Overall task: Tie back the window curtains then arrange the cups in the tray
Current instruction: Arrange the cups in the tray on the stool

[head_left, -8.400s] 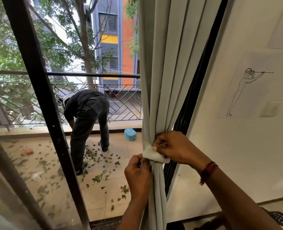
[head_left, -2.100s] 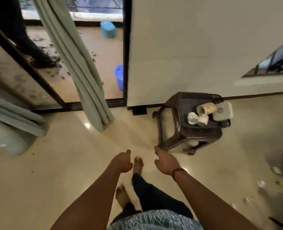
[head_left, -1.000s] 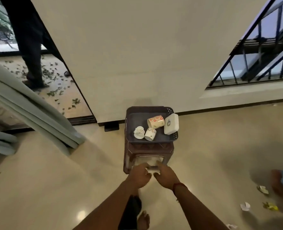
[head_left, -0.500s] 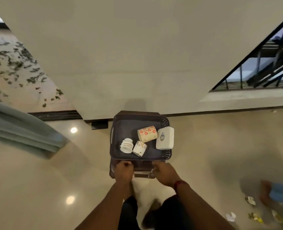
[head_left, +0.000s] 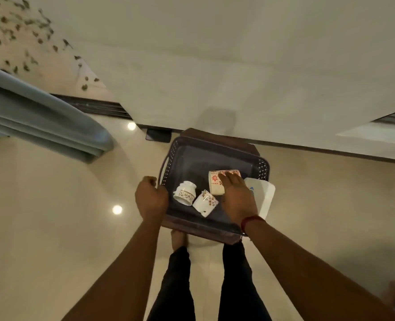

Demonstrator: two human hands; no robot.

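Note:
A dark brown tray (head_left: pixel 205 156) with perforated walls rests on a brown stool straight below me. Three cups lie on their sides in it: a white cup with a gold band (head_left: pixel 185 193), a white flowered cup (head_left: pixel 205 203), and a cream cup with red flowers (head_left: pixel 215 184). My right hand (head_left: pixel 237 198) lies over the cream cup, fingers on its side. My left hand (head_left: pixel 150 197) is at the tray's left edge with curled fingers; whether it grips the rim is unclear. The grey-green curtain (head_left: pixel 41 117) hangs at the left.
A white rectangular box (head_left: pixel 264 197) sits at the tray's right edge, partly under my right wrist. A cream wall rises just behind the stool. My legs and a bare foot (head_left: pixel 179 238) stand in front of it on the glossy floor. Leaves litter the balcony at top left.
I turned from the tied curtain, walked to the stool and took hold of its front. Now both hands have risen to the tray, the right one onto the cream cup.

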